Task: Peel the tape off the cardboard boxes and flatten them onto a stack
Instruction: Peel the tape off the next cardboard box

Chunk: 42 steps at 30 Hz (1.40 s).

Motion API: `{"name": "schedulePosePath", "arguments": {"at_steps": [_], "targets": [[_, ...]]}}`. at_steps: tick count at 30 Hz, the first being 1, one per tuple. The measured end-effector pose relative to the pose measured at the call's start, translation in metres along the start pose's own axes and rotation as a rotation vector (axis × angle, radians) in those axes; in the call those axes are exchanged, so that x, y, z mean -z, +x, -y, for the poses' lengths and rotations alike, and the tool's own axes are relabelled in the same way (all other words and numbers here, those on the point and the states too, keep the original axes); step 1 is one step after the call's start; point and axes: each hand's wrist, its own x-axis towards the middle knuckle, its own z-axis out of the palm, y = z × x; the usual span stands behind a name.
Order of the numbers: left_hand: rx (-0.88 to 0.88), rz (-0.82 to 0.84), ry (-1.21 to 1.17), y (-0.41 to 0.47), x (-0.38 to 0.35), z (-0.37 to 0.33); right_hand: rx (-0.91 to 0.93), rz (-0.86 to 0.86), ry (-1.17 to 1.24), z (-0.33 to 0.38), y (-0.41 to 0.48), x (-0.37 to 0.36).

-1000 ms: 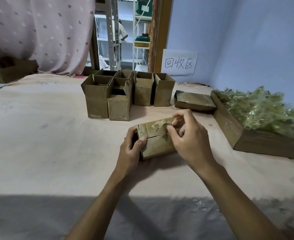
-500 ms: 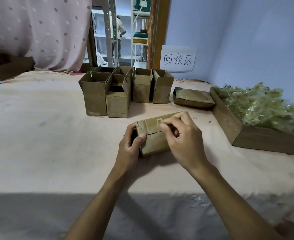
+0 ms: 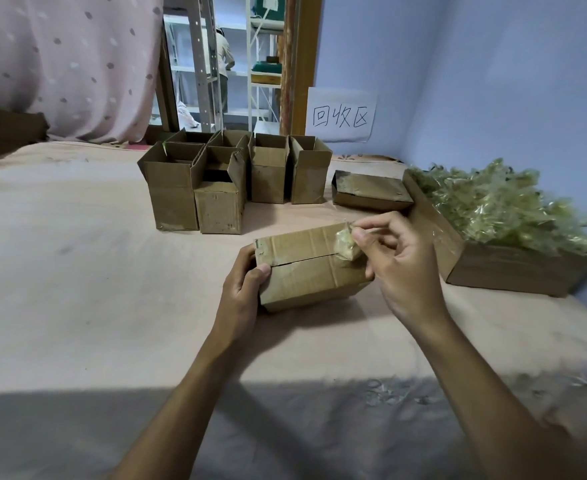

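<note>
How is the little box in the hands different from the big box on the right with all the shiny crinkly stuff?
The small box is much smaller than the big box. Its flaps are closed; the big box is open on top and heaped with crumpled tape. The left hand grips the small box and the right hand pinches a tape strip on it; no hand touches the big box. Both are brown cardboard.

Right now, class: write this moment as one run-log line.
left hand: grips box at left end | right hand: pinches tape wad at right end | flaps: closed | step: peeling tape
</note>
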Motion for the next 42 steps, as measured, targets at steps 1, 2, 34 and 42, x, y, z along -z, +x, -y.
{"name": "schedulePosePath", "arguments": {"at_steps": [1, 2, 34, 42], "targets": [[-0.002, -0.003, 0.006, 0.0, 0.0, -0.001, 0.032, -0.027, -0.084, -0.002, -0.002, -0.001], [-0.005, -0.005, 0.01, 0.0, -0.001, -0.001, 0.071, -0.051, -0.188, -0.005, -0.004, -0.001], [0.04, 0.071, 0.018, -0.008, 0.003, -0.008, -0.423, 0.137, 0.317, 0.012, -0.016, 0.022], [0.051, 0.103, 0.064, -0.008, 0.008, -0.015, -0.321, -0.004, 0.164, 0.007, -0.025, 0.02]]}}
